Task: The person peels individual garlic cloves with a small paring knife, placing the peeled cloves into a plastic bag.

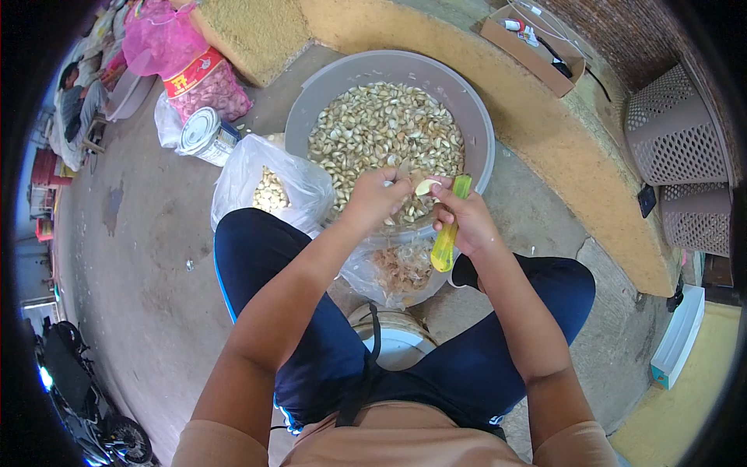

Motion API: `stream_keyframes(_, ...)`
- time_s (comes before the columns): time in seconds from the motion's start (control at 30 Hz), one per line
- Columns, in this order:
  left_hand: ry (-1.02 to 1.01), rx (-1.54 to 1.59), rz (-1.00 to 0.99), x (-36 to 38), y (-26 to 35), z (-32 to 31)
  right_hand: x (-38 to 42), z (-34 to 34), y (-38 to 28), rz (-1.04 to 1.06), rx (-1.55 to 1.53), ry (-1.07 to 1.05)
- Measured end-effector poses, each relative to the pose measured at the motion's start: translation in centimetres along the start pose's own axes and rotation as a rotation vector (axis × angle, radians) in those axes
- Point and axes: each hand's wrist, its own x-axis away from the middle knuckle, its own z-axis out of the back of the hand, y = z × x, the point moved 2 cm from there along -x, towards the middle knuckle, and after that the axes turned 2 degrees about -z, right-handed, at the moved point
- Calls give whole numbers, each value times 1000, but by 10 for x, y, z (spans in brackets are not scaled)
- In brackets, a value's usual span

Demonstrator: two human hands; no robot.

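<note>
My right hand (pixel 465 218) is closed around a yellow-green knife handle (pixel 446 245), and its thumb and forefinger pinch a pale garlic clove (pixel 425 187). Left of it, my left hand (pixel 380 194) has its fingers pinched together close to the clove. I cannot tell what these fingers hold. Both hands are over the near side of a large grey tub (pixel 482 148) full of unpeeled garlic cloves (pixel 385 124). Against the tub's left side stands a clear plastic bag (pixel 233 183) with peeled cloves (pixel 270 191) inside.
Between my knees, a clear bag holds papery garlic skins (pixel 402 272). A paint bucket (pixel 207 134) and pink mesh sacks (pixel 204 86) stand at the back left. A low yellow ledge (pixel 576 171) curves behind the tub, bearing a cardboard box (pixel 537 50). Another person (pixel 74 101) sits far left.
</note>
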Motion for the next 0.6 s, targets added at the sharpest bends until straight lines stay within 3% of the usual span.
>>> stream_keyframes(0.2, -69, 98, 7, 0, 0, -1, -3, 0, 2, 14, -10, 36)
stream_keyframes(0.3, 5, 118, 43, 4, 6, -1, -3, 2, 4, 25, -18, 56)
stream_keyframes(0.5, -91, -36, 26, -1, -2, -3, -2, 5, 3, 66, 62, 61)
stream_keyframes(0.6, -59, -311, -59, 6, 6, -8, -2, 5, 2, 93, 179, 91)
